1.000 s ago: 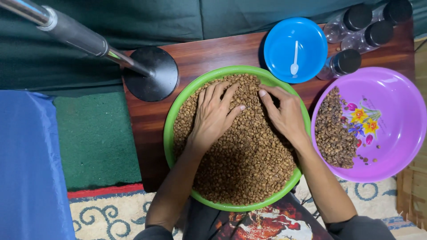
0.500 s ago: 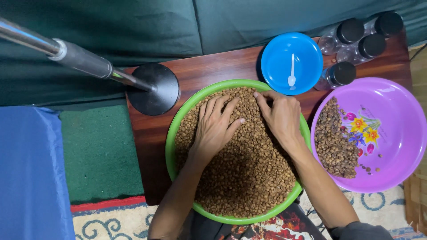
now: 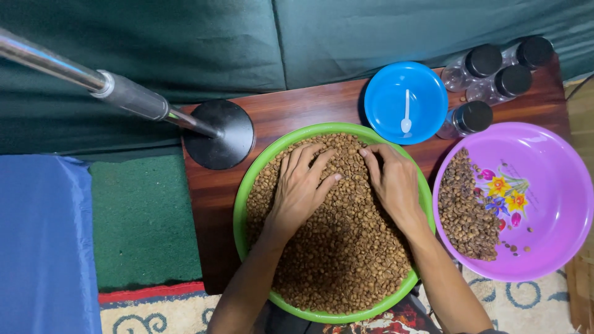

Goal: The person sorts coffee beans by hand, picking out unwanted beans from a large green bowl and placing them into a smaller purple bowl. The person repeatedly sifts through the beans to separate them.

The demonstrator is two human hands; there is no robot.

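Note:
A green bowl full of brown beans sits on a dark wooden table in front of me. My left hand lies flat on the beans with its fingers spread, pointing away from me. My right hand rests on the beans beside it, fingers bent and fingertips pressed into the pile near the bowl's far rim. Neither hand holds anything that I can see. To the right stands a purple bowl with a flower print and a smaller heap of beans on its left side.
A blue bowl holding a white plastic spoon is behind the green one. Several clear jars with black lids stand at the back right. A black round stand base with a metal pole is at the left. Blue cloth lies far left.
Both hands have shifted slightly across the beans, the right hand's fingers curling more towards the far rim. The view has drifted a little.

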